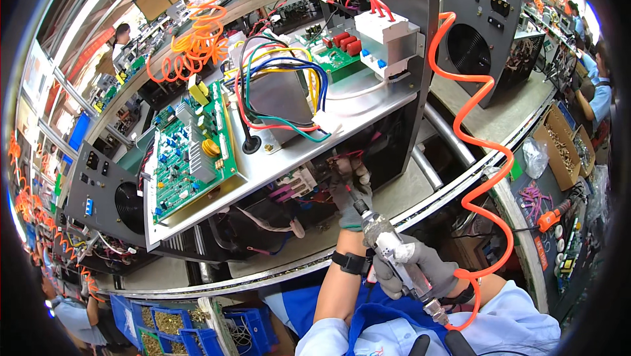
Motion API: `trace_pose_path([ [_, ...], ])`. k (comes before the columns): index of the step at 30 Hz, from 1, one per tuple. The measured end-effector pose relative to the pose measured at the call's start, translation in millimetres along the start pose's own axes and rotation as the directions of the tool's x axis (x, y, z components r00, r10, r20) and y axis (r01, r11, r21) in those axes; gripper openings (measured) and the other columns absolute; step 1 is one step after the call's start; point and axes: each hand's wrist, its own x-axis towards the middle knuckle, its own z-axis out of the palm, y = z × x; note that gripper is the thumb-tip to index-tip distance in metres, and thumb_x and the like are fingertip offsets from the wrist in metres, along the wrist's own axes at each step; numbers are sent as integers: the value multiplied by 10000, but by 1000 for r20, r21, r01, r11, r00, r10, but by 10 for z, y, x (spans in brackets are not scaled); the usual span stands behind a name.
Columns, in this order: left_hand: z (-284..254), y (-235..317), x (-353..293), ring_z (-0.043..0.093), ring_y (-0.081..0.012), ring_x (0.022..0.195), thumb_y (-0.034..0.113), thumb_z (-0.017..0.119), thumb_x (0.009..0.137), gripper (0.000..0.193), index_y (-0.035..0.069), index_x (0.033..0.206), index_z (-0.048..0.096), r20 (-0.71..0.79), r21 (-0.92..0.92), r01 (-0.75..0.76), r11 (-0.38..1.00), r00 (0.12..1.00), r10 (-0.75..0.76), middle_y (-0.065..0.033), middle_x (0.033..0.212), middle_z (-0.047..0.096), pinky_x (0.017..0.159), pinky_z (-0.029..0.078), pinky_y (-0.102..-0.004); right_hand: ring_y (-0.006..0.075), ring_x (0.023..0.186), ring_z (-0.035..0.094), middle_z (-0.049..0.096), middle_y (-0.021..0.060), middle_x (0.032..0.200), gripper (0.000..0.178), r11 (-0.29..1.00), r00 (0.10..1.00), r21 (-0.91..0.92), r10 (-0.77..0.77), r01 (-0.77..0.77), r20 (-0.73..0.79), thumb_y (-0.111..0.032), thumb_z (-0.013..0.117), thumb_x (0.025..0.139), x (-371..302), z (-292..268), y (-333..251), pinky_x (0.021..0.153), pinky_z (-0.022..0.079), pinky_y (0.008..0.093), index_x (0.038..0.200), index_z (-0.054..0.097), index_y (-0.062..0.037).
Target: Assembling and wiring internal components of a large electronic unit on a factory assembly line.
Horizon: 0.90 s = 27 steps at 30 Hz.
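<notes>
My right hand, in a grey glove, is wrapped round a pneumatic screwdriver. Its bit points up and left, near my other hand. Also gloved, my left hand reaches into the dark lower bay of a metal equipment chassis. Its fingers are curled beside wires and small parts; whatever they hold is hidden. On the chassis's upper plate are a green circuit board, a bundle of coloured wires and a white breaker block with red leads.
An orange coiled air hose runs from the screwdriver up past the chassis. Rollers lie under it. More chassis with round fans stand on both sides. Blue bins hold small hardware at lower left; a cardboard box sits right. Co-workers are farther off.
</notes>
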Motion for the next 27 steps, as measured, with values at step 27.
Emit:
trace_pose_path([
  [27, -240, 604, -1255, 617, -244, 732, 162, 669, 806, 215, 85, 1007, 659, 272, 935, -155, -319, 891, 363, -87, 861, 643, 647, 489, -336, 159, 522, 514, 512, 87, 716, 645, 984, 991, -154, 107, -95, 75, -402, 689, 687, -170, -333, 107, 463, 441, 299, 1162, 444, -42],
])
